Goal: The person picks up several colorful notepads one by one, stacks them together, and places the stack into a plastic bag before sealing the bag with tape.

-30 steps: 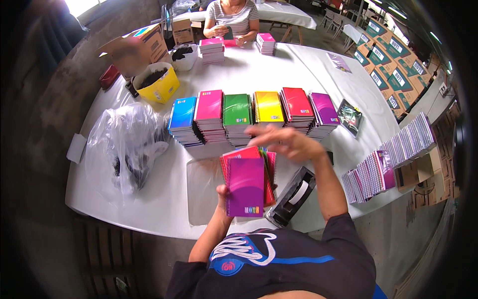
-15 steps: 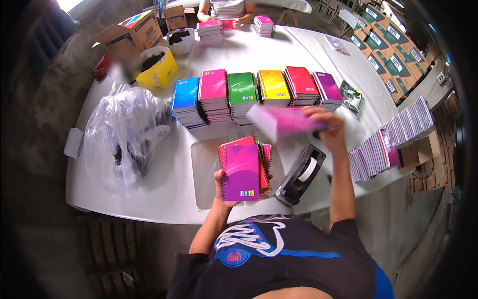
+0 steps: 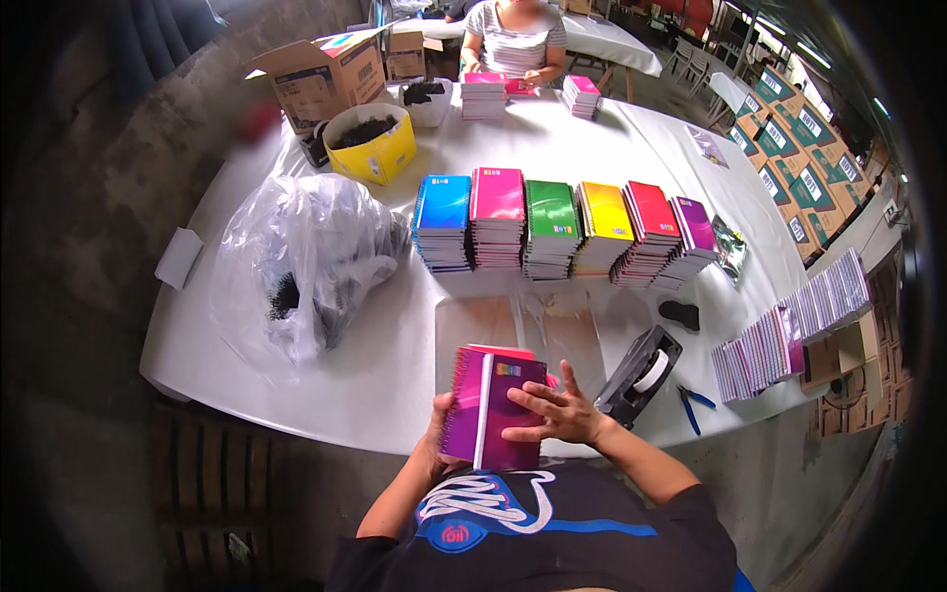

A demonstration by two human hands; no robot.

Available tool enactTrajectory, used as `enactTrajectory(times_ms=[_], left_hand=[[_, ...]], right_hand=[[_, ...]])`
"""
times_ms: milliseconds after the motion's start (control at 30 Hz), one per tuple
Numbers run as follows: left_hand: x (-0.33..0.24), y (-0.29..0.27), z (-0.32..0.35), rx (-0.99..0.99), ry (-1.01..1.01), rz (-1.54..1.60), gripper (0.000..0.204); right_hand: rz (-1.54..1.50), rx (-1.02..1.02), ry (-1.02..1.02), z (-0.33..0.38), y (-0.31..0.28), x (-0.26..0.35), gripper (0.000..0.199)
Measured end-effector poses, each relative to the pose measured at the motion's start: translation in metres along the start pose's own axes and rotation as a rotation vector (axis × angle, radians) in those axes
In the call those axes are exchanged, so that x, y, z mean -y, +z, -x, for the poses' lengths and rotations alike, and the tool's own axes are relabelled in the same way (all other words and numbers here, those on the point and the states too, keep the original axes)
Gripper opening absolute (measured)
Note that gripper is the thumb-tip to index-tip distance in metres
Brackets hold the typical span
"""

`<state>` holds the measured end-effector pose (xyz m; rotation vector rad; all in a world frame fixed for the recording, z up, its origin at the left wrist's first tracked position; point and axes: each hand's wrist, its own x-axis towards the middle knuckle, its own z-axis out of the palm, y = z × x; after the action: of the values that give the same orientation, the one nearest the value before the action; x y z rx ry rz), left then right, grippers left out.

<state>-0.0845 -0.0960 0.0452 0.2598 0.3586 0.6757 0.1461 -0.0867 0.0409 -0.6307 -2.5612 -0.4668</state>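
Observation:
My left hand [image 3: 440,426] grips a small bundle of spiral notebooks from its left side. A purple notebook [image 3: 515,422] lies on top, with a pale strip running lengthwise over it; I cannot tell whether this strip is an edge or a wrapper. Red-pink covers stick out behind. My right hand [image 3: 560,407] rests its spread fingers on the purple cover from the right. Beyond the bundle stand stacks of spiral notebooks: blue [image 3: 443,207], pink [image 3: 497,195], green [image 3: 551,212], yellow [image 3: 605,212], red [image 3: 652,212] and purple [image 3: 693,225].
A black tape dispenser [image 3: 641,375] and blue-handled pliers [image 3: 696,407] lie at the right, near a row of notebooks [image 3: 760,347]. A clear plastic bag [image 3: 306,266] and a yellow bin [image 3: 373,148] occupy the left. Across the table, a person [image 3: 515,44] handles pink notebooks.
My right hand has come down and left from over the stacks onto the bundle, and the blurred pinkish thing it held is out of its grasp. The view has shifted, showing the pliers fully.

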Motion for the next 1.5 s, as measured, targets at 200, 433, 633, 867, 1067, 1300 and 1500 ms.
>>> enactTrajectory(times_ms=[200, 433, 633, 867, 1067, 1300, 1500], left_hand=[[-0.027, 0.014, 0.009, -0.171, -0.036, -0.581, 0.081], [-0.042, 0.002, -0.021, -0.838, 0.366, -1.75, 0.064], [-0.024, -0.01, -0.06, -0.011, 0.757, -0.68, 0.073], [-0.002, -0.069, -0.078, -0.105, 0.837, -0.847, 0.108], [0.019, -0.072, -0.088, -0.261, 0.794, -0.942, 0.109], [0.011, -0.081, -0.09, -0.181, 0.865, -1.009, 0.121], [0.029, -0.077, -0.111, -0.357, 0.866, -0.93, 0.097]], right_hand=[[-0.133, -0.328, 0.1, -0.02, 0.014, 0.007, 0.045], [-0.628, -0.339, 0.345, -0.025, 0.002, -0.016, 0.048], [-1.183, -0.362, 0.832, 0.01, 0.061, 0.01, 0.085], [-1.259, -0.251, 0.838, 0.026, 0.085, 0.0, 0.131], [-1.329, -0.43, 0.941, 0.004, 0.092, 0.009, 0.093], [-1.108, -0.3, 0.896, 0.019, 0.082, -0.005, 0.096], [-1.198, -0.534, 0.955, 0.004, 0.091, 0.002, 0.093]])
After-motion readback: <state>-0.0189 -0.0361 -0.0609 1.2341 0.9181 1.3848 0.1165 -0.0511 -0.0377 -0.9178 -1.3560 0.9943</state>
